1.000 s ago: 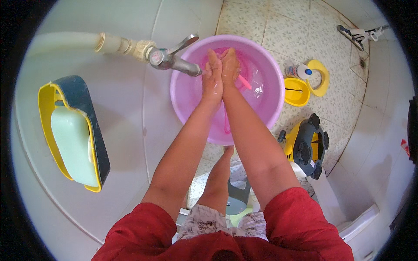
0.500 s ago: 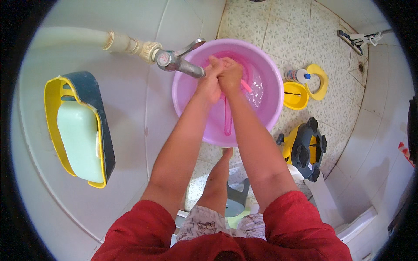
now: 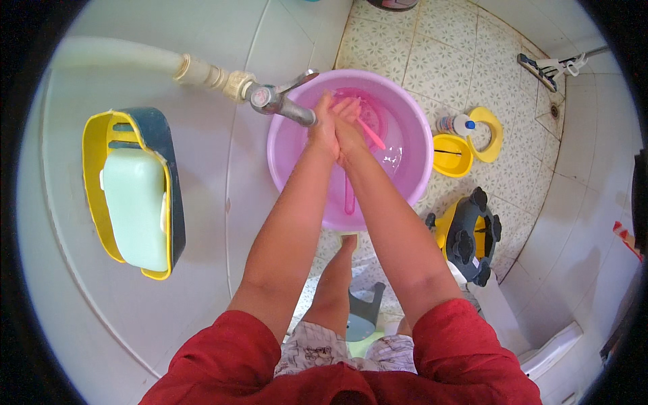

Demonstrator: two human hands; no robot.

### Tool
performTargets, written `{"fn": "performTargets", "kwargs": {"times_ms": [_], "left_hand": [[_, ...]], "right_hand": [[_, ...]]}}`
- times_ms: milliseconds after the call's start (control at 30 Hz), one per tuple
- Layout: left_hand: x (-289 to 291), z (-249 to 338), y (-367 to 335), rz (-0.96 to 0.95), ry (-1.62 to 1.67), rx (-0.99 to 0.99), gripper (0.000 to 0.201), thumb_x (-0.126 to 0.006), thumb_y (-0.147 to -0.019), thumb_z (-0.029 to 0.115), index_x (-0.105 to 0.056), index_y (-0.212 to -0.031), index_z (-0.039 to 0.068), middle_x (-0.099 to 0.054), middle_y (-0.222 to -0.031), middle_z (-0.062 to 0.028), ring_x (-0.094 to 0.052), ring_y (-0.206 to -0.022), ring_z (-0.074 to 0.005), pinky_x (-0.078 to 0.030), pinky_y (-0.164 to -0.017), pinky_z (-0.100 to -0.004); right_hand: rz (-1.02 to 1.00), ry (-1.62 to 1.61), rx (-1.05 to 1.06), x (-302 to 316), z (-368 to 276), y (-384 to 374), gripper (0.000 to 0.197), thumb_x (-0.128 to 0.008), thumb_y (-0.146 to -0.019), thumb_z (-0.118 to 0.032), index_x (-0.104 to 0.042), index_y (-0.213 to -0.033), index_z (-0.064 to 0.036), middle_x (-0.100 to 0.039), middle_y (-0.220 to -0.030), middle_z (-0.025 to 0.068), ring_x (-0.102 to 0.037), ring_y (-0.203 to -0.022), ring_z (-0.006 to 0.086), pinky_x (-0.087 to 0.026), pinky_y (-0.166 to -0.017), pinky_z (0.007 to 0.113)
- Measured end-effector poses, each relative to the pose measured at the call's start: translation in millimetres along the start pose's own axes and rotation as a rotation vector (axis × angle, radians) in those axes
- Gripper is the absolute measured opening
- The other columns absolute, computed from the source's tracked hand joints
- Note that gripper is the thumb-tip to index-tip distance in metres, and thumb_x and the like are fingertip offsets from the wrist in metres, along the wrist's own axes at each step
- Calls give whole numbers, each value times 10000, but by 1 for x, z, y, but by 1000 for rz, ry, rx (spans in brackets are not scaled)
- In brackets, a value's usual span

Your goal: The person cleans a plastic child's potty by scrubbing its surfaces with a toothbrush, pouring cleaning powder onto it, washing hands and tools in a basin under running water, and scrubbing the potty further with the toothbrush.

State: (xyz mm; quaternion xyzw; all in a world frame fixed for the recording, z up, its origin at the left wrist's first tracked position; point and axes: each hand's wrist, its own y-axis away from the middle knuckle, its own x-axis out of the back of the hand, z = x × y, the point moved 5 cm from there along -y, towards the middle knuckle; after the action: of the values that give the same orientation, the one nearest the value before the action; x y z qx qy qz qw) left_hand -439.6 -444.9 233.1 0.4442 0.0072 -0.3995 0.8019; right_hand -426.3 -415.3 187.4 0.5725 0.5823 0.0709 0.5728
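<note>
Two bare hands: the left hand (image 3: 325,131) and right hand (image 3: 349,135) press together side by side, fingers loosely straightened and pointing away from the body; nothing shows in them, though I cannot tell whether anything lies between the palms.
Basin: a round lilac plastic basin (image 3: 417,128) sits right under the fingers, presumably so that drips fall inside.
Tap: a silver metal tap (image 3: 287,108) reaches in from the left, its spout just beside the left fingers, probably angled to empty into the basin; whether water runs is unclear.
Pink pieces: a slim bright-pink stick (image 3: 371,135) lies just right of the fingers, and a looped pink strip (image 3: 349,196) nearer the body than them; both are within the basin.
Soap holder: a yellow-and-dark-grey wall holder (image 3: 177,196) hangs well left of the fingers, its raised edge apparently keeping the rounded mint-green block (image 3: 137,209) from slipping out.
Floor, right of the fingers: a white bottle with a blue cap (image 3: 451,125) lies on its side beside a yellow oval tub (image 3: 447,165), likely set apart from the basin's splashes.
</note>
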Motion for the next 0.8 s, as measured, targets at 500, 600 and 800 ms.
{"fn": "performTargets", "kwargs": {"times_ms": [500, 600, 800], "left_hand": [[13, -4, 14, -138, 52, -4, 268, -518, -920, 217, -651, -1039, 17, -661, -860, -61, -626, -824, -156, -467, -705, -330], [3, 8, 18, -78, -992, -198, 258, -505, -913, 180, -660, -1023, 5, -686, -861, -92, -641, -811, -236, -487, -788, -325], [2, 24, -14, 74, -1383, -582, 206, -563, -844, 196, -677, -890, 30, -653, -881, -195, -646, -849, -299, -496, -717, -384]], "right_hand": [[-97, -206, -18, -6, -40, -11, 415, -478, -945, -422, -566, -896, -19, -597, -810, 116, -588, -723, 268, -492, -655, 429], [127, -60, 84, 9, -39, -21, 407, -486, -943, -418, -546, -903, -18, -586, -832, 104, -579, -763, 256, -488, -662, 412], [102, -167, 104, -3, -22, -13, 385, -591, -866, -346, -541, -993, 14, -601, -855, 158, -593, -789, 286, -489, -721, 391]]}}
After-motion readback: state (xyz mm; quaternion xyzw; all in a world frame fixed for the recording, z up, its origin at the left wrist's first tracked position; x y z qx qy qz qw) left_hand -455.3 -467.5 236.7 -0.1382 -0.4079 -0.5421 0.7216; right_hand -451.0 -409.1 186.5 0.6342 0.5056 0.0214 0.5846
